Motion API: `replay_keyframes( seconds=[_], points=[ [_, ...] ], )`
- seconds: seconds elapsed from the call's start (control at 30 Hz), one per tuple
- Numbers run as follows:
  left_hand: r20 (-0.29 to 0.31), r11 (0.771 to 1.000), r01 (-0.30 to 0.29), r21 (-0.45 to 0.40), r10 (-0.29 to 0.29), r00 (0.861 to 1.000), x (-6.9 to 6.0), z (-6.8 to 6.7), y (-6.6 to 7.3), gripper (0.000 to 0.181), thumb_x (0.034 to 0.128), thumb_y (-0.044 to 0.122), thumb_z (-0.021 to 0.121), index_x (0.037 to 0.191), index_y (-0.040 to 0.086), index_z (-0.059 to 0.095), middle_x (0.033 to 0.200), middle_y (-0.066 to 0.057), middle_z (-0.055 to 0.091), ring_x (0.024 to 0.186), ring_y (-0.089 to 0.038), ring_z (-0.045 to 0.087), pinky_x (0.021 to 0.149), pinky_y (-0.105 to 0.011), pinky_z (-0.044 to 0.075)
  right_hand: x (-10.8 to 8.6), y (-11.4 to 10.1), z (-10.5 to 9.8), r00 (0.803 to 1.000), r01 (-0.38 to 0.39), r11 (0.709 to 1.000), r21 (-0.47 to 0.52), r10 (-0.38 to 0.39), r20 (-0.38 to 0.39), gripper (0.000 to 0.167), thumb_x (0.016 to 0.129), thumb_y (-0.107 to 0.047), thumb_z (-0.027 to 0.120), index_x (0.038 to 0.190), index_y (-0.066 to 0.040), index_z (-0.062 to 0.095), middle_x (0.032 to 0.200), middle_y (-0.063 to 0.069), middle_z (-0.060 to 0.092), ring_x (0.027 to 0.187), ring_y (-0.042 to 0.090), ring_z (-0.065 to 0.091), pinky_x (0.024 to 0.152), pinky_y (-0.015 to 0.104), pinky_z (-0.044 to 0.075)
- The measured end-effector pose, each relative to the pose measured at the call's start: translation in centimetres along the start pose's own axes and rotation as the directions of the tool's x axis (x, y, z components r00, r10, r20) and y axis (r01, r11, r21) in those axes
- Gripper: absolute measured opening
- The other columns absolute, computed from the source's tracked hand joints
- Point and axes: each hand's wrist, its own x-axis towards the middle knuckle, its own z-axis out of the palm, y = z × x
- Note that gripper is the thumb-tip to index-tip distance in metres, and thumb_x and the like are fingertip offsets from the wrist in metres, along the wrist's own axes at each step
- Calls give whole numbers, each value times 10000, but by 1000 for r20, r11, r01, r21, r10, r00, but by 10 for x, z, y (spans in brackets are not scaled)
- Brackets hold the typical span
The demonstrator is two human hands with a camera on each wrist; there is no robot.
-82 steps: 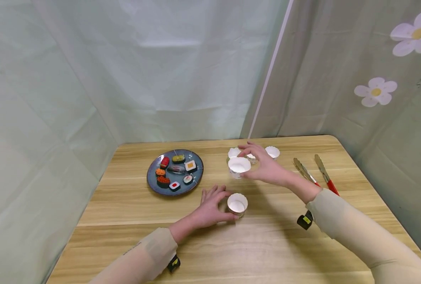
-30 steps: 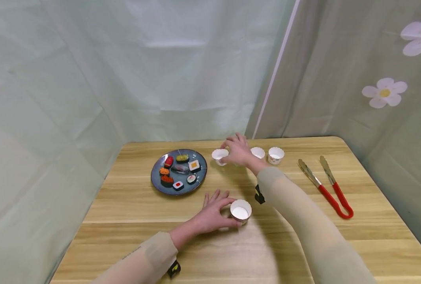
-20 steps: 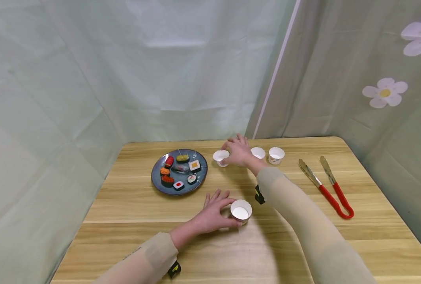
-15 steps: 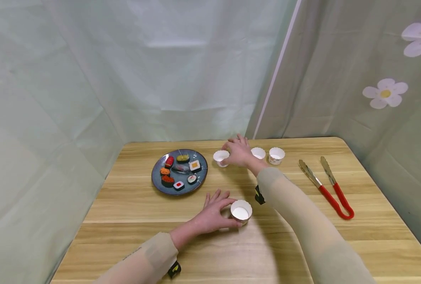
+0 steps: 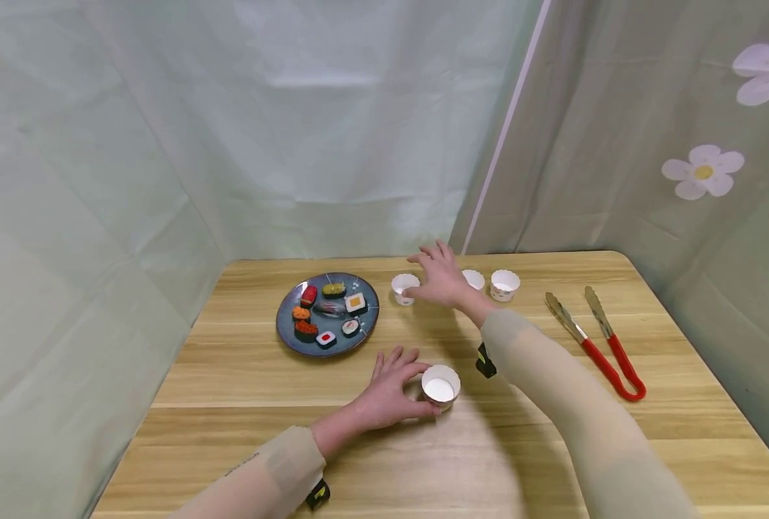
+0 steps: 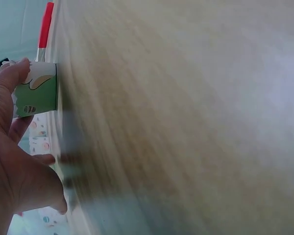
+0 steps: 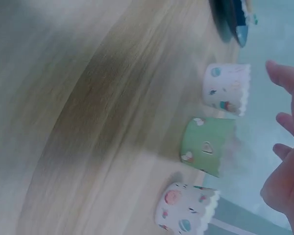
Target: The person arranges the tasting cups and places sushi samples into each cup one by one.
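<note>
My left hand (image 5: 387,393) holds a paper baking cup (image 5: 441,387) between thumb and index finger near the table's middle. In the left wrist view this cup (image 6: 38,90) is green and white and stands on the wood. Behind it, my right hand (image 5: 442,280) hovers with spread fingers beside a white paper cup (image 5: 405,290). The right wrist view shows that patterned cup (image 7: 226,88) standing apart from the fingers. A green cup (image 7: 208,147) and another white cup (image 7: 186,209) stand in line with it; my right hand partly covers the middle one in the head view.
A blue plate (image 5: 327,347) with several sushi pieces lies left of the cups. Red-handled tongs (image 5: 607,367) lie spread on the right of the wooden table (image 5: 228,389). A pale curtain (image 5: 332,144) hangs behind the back edge.
My right hand carried a white cup to the left end of the back row, then let it go; its fingers have spread and lifted away. My left hand keeps its hold.
</note>
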Motion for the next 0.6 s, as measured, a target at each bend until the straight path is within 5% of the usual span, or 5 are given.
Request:
replay_keyframes(
  seconds=[0.3,0.6],
  points=[
    [-39,995,-36,92,40,998,3,2,2,669,732,495,906,1278,226,628,1584,-187,387,1517,-449,150,1178,-716,-4,-49,2,-25,974,201,978,49,-194,-115,606,923,-416,746,1440,-144,583,1606,119,358,1554,329,33,1222,614,157],
    [-23,990,-41,135,45,999,7,3,1,616,756,497,884,1245,239,612,1588,-186,384,1517,-435,162,1190,-696,20,-123,14,-31,949,313,942,120,-303,-91,573,908,-408,763,1388,-130,619,1581,108,416,1540,367,115,1184,677,189]
  ],
)
